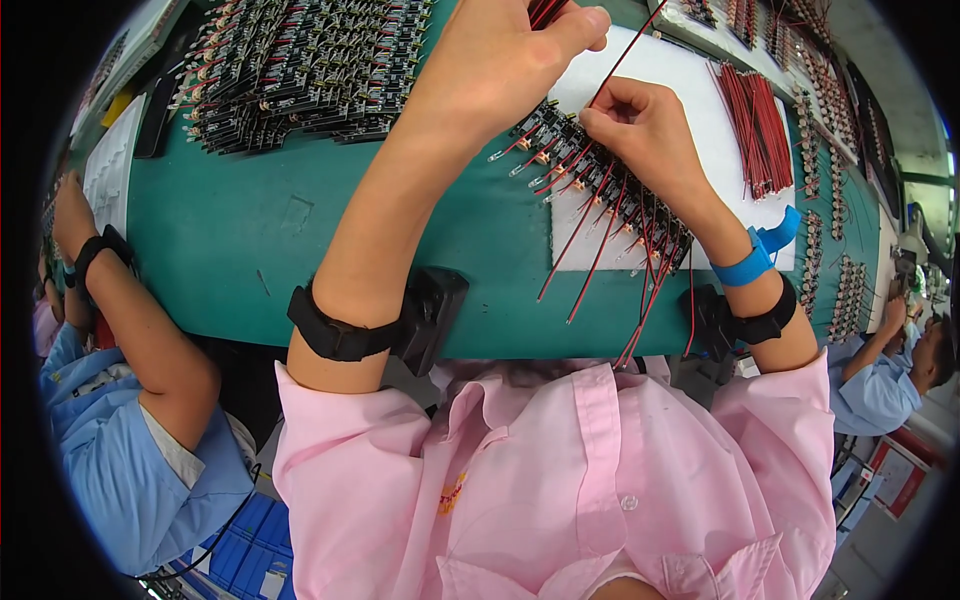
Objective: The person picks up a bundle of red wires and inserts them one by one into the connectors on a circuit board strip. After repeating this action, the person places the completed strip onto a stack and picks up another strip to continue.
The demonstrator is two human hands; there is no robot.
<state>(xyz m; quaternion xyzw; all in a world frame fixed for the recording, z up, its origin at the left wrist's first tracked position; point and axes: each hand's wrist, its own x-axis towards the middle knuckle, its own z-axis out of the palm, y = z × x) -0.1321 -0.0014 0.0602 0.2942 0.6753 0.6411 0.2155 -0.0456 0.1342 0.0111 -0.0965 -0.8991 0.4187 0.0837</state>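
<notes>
"Who is nearest?"

"A worker in a pink shirt (600, 480), seated or standing, which cannot be told, leans over a green table (240, 240). Black straps (340, 332) with dark boxes circle both wrists; a blue band (745, 265) is worn on the right one."

"And the hands?"

"The right hand (645, 125) pinches a single red wire (630, 47) between thumb and forefinger, above a row of boards (605, 185). Whether the wire touches a board there cannot be told. The left hand (525, 50), farther out and cut by the upper edge, closes around a bunch of wires (545, 12), red and dark."

"Where do the boards lie?"

"In a slanting row, partly on a white pad (685, 65) and partly past its left edge, below the hands. Red and black leads trail from them toward the worker, some past the table's near edge."

"Beyond that?"

"A wire bundle (757, 130) lies on the pad, to the right of the right hand. A dense stack of boards (310, 75) fills the table's far left. Co-workers in blue flank the scene, one at left (150, 480), another at right (880, 385)."
</notes>
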